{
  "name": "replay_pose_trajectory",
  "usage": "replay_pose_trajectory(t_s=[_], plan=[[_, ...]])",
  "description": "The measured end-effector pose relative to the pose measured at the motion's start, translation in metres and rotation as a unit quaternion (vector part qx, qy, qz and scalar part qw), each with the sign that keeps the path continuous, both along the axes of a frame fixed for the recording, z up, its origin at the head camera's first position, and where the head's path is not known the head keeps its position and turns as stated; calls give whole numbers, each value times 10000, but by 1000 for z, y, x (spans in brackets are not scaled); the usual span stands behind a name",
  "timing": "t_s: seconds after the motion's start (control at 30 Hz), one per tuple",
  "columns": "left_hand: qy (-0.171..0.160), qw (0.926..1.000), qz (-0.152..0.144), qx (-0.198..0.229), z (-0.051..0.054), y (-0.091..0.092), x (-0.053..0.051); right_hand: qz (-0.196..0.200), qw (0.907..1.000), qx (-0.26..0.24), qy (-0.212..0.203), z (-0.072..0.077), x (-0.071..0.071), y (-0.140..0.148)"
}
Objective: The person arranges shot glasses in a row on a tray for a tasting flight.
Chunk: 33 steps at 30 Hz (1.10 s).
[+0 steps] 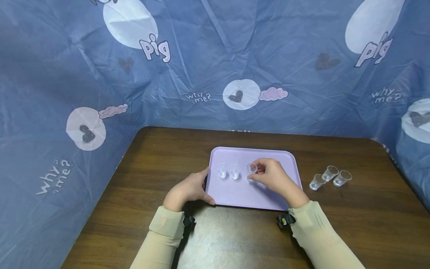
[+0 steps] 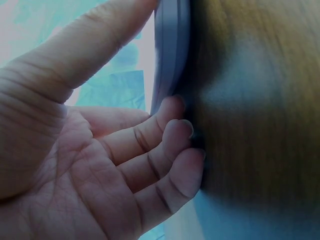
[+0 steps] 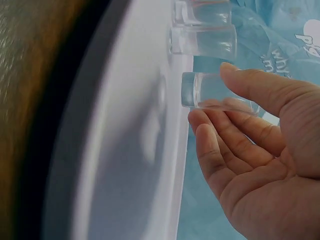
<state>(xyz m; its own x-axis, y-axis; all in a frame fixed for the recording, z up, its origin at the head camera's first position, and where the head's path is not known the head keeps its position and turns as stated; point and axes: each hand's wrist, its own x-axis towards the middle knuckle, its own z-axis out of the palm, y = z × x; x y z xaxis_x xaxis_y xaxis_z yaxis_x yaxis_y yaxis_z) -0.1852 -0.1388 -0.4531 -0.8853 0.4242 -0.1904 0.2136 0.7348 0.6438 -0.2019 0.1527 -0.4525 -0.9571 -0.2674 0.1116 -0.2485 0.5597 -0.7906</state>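
Observation:
A small clear cup (image 1: 252, 169) is pinched between the thumb and fingers of my right hand (image 1: 271, 175), over the middle of a lilac tray (image 1: 248, 196). In the right wrist view this held cup (image 3: 189, 90) is upright, its base close to the tray surface; I cannot tell whether it touches. Two similar cups (image 1: 222, 171) (image 1: 235, 172) stand side by side to its left on the tray. At the tray's front left corner, my left hand (image 1: 188, 188) touches the rim, thumb and fingers spread along it. In the left wrist view, its fingertips (image 2: 187, 172) rest low beside the rim.
Right of the tray, three more clear cups stand close together on the brown wooden table (image 1: 369, 209): a front one (image 1: 317, 182), a back one (image 1: 330, 173) and a right one (image 1: 342, 178). A blue printed cloth (image 1: 201, 123) hangs behind and beside the table.

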Motion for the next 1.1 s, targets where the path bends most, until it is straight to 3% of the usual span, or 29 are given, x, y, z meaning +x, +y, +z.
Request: replay_pose_trajectory(t_s=[0.43, 1.1], plan=[[-31, 10000, -1, -40, 3, 0, 1, 7, 9999, 19, -125, -7, -4, -9], [-30, 10000, 32, 16, 3, 0, 2, -2, 9997, 50, -250, -5, -1, -13]])
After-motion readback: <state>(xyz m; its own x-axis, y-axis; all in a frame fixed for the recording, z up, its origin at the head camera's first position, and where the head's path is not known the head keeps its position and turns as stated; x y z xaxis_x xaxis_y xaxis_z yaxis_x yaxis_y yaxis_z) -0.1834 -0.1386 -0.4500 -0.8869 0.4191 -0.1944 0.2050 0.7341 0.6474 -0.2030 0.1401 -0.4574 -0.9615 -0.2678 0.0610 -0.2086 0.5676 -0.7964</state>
